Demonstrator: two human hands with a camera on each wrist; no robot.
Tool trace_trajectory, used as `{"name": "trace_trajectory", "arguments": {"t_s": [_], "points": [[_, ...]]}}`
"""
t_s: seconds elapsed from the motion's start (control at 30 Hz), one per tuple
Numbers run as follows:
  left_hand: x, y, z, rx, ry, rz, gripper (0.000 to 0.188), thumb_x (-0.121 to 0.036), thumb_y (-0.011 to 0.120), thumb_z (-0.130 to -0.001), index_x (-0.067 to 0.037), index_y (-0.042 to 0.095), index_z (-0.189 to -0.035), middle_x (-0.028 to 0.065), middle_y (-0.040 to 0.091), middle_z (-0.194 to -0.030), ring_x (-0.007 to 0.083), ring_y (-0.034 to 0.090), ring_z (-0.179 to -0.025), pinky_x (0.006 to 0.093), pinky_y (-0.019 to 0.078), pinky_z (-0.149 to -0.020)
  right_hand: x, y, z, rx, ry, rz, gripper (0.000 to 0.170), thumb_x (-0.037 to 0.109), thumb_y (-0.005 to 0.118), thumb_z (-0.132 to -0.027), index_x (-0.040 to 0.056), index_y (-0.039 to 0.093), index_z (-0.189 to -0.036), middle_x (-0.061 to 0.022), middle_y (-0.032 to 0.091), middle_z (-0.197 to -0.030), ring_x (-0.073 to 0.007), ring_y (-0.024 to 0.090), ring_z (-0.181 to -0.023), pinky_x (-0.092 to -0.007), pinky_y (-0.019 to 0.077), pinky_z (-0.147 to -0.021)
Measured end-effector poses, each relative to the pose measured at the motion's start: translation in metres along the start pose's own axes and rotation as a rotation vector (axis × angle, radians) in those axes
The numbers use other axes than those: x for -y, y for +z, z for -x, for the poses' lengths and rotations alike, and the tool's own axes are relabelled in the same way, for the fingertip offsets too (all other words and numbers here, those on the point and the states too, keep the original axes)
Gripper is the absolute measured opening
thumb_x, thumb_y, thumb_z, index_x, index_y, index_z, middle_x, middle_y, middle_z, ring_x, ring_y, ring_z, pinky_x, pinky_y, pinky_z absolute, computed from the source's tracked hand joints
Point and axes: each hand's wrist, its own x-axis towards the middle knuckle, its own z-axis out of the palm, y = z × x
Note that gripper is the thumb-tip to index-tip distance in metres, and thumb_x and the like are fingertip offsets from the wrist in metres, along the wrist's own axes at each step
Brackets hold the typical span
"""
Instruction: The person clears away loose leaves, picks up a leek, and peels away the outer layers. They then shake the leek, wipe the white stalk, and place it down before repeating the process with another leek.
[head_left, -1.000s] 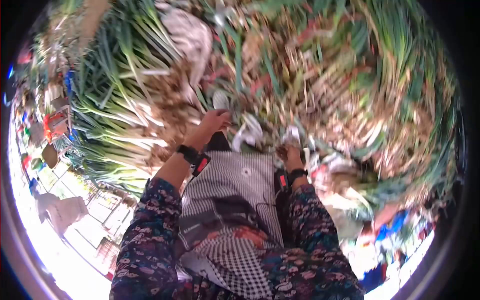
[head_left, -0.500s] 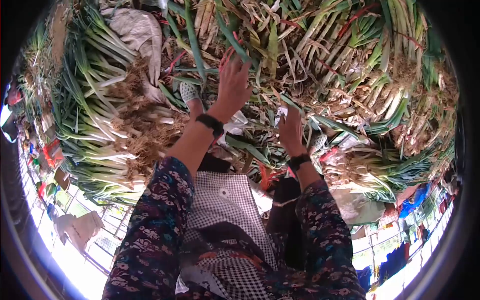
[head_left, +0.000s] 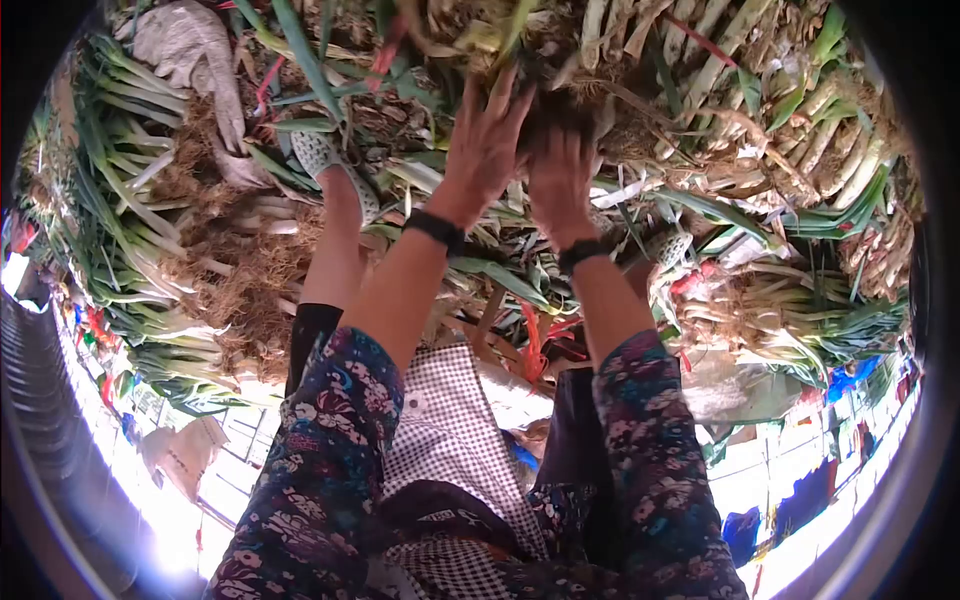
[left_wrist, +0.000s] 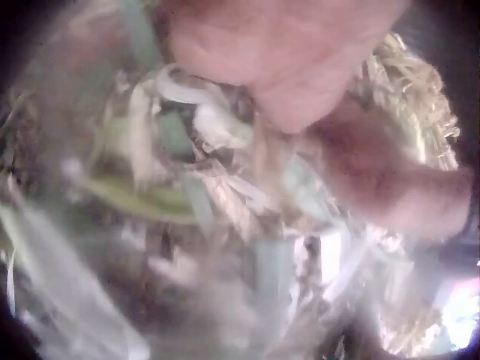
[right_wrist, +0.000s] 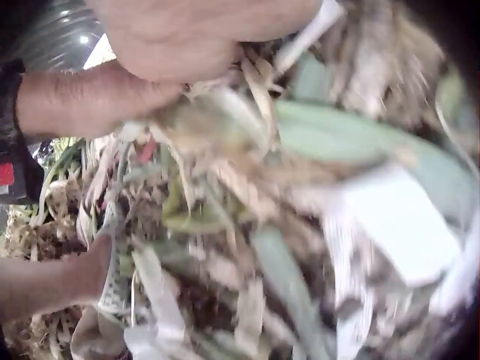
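In the head view my left hand (head_left: 480,145) reaches forward, its fingers stretched out over a heap of long green onions. Beside it my right hand (head_left: 560,180) lies back up, fingers extended, with its fingertips at a dark clump of roots (head_left: 565,100). The two hands are close together, thumb sides facing. In the left wrist view the left hand (left_wrist: 277,45) fills the top above blurred dry leaves. Seen from the right wrist, the right hand (right_wrist: 202,37) is over loose leaves, and a green leaf (right_wrist: 352,135) lies beneath it.
Green onions with bushy roots (head_left: 235,280) are stacked at the left. More dry-leaved onions (head_left: 840,170) lie at the right. A pale sack (head_left: 185,50) is at the upper left. Between the feet, one in a patterned shoe (head_left: 320,155), lies red twine (head_left: 533,345) among leaf scraps.
Both hands have moved forward from near the lap to the onion heap and come together. The head view has shifted, and the person's legs now show more.
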Motion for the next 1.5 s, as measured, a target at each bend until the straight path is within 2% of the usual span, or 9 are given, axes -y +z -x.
{"name": "trace_trajectory", "arguments": {"t_s": [0.17,0.53,0.67,0.83,1.07,1.17,1.3,1.43,1.5], "points": [[-0.012,0.049,0.142,0.517,-0.245,0.066,0.062,-0.019,0.071,-0.075,-0.001,0.045,-0.128,0.0232,0.044,-0.130,0.0403,0.042,-0.121,0.0512,0.0342,-0.101,0.011,0.026,0.106,0.334,0.043,-0.112,0.044,0.009,0.053,-0.077,0.0044,0.050,-0.121,-0.0147,0.051,-0.120,-0.0317,0.046,-0.115,-0.0495,0.0354,-0.098],[0.083,0.056,0.167,-0.067,-1.746,0.634,0.100,-0.055,0.067,-0.078,-0.001,0.019,-0.147,0.0238,0.032,-0.143,0.0343,0.035,-0.130,0.0410,0.0335,-0.104,-0.186,-0.006,0.104,-0.341,1.278,-0.944,0.071,0.035,0.068,-0.083,-0.0003,0.037,-0.136,-0.0158,0.051,-0.125,-0.0308,0.048,-0.113,-0.0421,0.0409,-0.095],[0.043,0.062,0.129,-0.124,-1.700,0.721,0.098,-0.051,0.066,-0.081,0.001,0.016,-0.147,0.0238,0.030,-0.143,0.0346,0.036,-0.130,0.0362,0.0326,-0.106,-0.206,0.155,0.131,-0.173,0.876,-0.297,0.049,0.026,0.058,-0.088,0.0024,0.044,-0.128,-0.0151,0.048,-0.124,-0.0314,0.042,-0.116,-0.0442,0.0366,-0.096],[-0.007,0.109,0.114,-0.198,-1.295,0.805,0.073,-0.042,0.060,-0.089,-0.003,0.029,-0.142,0.0170,0.040,-0.134,0.0252,0.046,-0.116,0.0441,0.0443,-0.088,-0.014,0.062,0.069,-0.220,0.969,-0.371,0.034,0.023,0.051,-0.091,-0.0031,0.053,-0.112,-0.0189,0.050,-0.110,-0.0374,0.046,-0.104,-0.0475,0.0366,-0.086],[-0.063,0.080,0.105,0.119,-1.185,1.357,0.040,-0.017,0.068,-0.084,0.001,0.053,-0.117,0.0071,0.061,-0.103,0.0158,0.060,-0.087,0.0307,0.0487,-0.076,-0.024,0.049,0.132,0.163,0.801,-1.056,0.030,0.008,0.048,-0.087,-0.0047,0.051,-0.115,-0.0287,0.057,-0.100,-0.0487,0.053,-0.092,-0.0493,0.0421,-0.080],[-0.097,0.046,0.115,0.071,-1.057,1.476,0.037,-0.008,0.071,-0.082,0.000,0.055,-0.115,0.0081,0.061,-0.105,0.0150,0.060,-0.088,0.0289,0.0499,-0.076,0.011,0.004,0.148,-0.156,0.590,-0.835,0.031,0.008,0.048,-0.086,-0.0070,0.050,-0.114,-0.0270,0.058,-0.100,-0.0471,0.054,-0.092,-0.0475,0.0435,-0.077],[-0.122,-0.003,0.157,0.156,-1.370,1.523,0.038,-0.007,0.069,-0.083,0.002,0.054,-0.117,0.0080,0.061,-0.109,0.0165,0.060,-0.095,0.0297,0.0514,-0.080,0.061,-0.037,0.193,0.071,0.839,-1.051,0.026,0.006,0.050,-0.081,-0.0050,0.052,-0.105,-0.0249,0.056,-0.092,-0.0449,0.052,-0.089,-0.0462,0.0427,-0.077],[-0.123,-0.061,0.229,0.344,-1.679,1.698,0.036,-0.011,0.066,-0.086,0.000,0.055,-0.119,0.0062,0.062,-0.109,0.0149,0.061,-0.095,0.0278,0.0515,-0.080,0.111,-0.108,0.216,0.204,0.343,-0.677,0.034,0.004,0.055,-0.079,-0.0031,0.052,-0.112,-0.0232,0.056,-0.104,-0.0400,0.054,-0.098,-0.0435,0.0428,-0.087],[-0.129,-0.101,0.217,0.271,-1.432,1.526,0.038,-0.017,0.064,-0.089,-0.003,0.053,-0.122,0.0057,0.060,-0.114,0.0137,0.060,-0.098,0.0268,0.0499,-0.085,0.128,-0.143,0.210,0.225,0.498,-0.883,0.040,0.004,0.055,-0.080,-0.0035,0.050,-0.119,-0.0231,0.055,-0.111,-0.0386,0.053,-0.105,-0.0422,0.0410,-0.092]]}}
